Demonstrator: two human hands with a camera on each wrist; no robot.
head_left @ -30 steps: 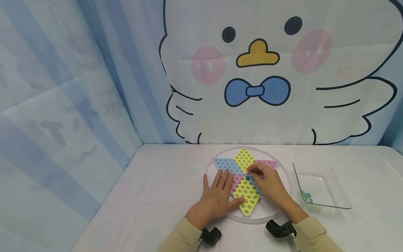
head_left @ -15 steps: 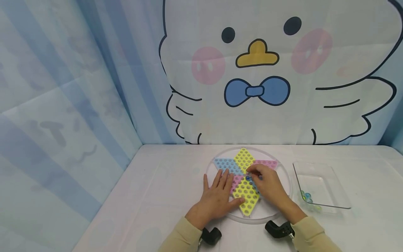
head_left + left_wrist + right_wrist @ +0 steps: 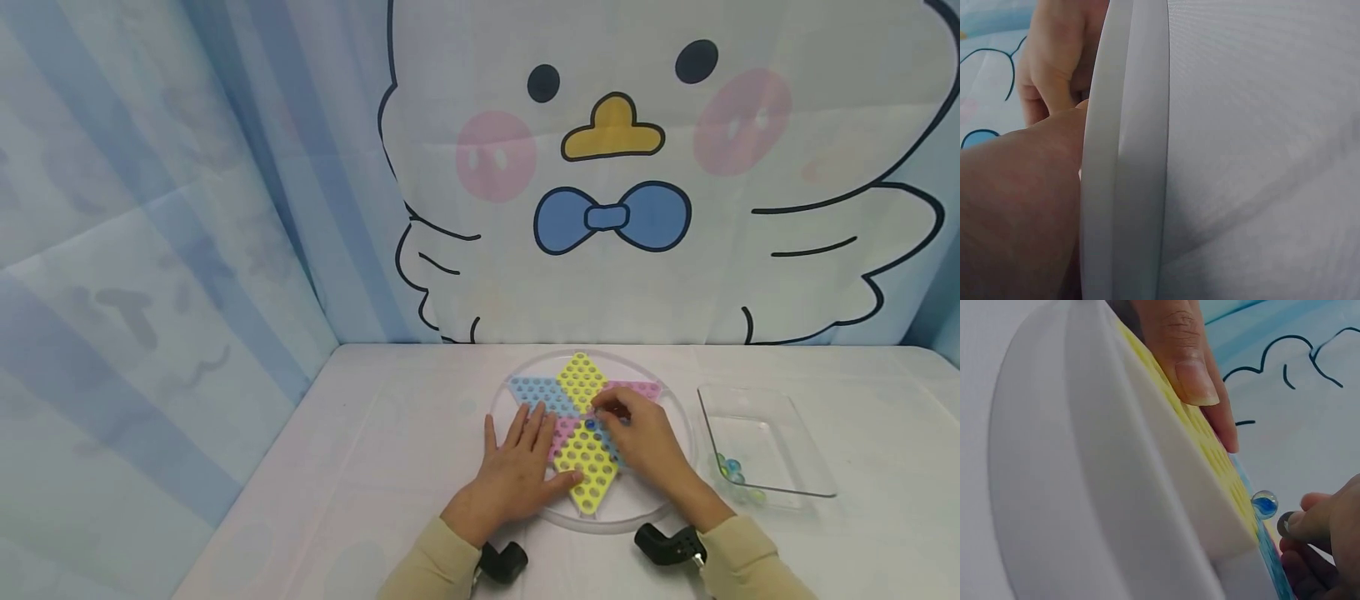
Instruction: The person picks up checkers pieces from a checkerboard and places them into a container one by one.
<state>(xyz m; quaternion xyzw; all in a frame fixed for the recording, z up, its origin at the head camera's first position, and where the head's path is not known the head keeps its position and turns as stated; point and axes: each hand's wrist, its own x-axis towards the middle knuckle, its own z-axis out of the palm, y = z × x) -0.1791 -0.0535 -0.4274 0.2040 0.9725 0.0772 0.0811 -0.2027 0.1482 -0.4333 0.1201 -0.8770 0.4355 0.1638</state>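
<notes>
A round white Chinese checkers board [image 3: 517, 492] carries a star of yellow, pink and light blue sections dotted with holes. Across its left part rests my left hand [image 3: 510, 479], fingers spread and straight, thumb over the near yellow section. My right hand [image 3: 637, 433] is at the centre of the star, pinching a small dark-looking marble [image 3: 1284, 524] between thumb and fingertip. Beside that marble, a clear marble with a blue swirl [image 3: 1265, 504] sits on the board. In the left wrist view the board's rim [image 3: 1125, 156] hides most of the work.
Right of the board stands a clear plastic tray [image 3: 795, 442] with several green and blue marbles [image 3: 731, 471] in its near left corner. A pale cloth covers the table [image 3: 360, 467]. Behind hangs a curtain [image 3: 465, 275] printed with a cartoon bird.
My right hand shifts very slightly at the star's centre, its fingertips a little further right than half a second ago. The left hand stays in place on the board.
</notes>
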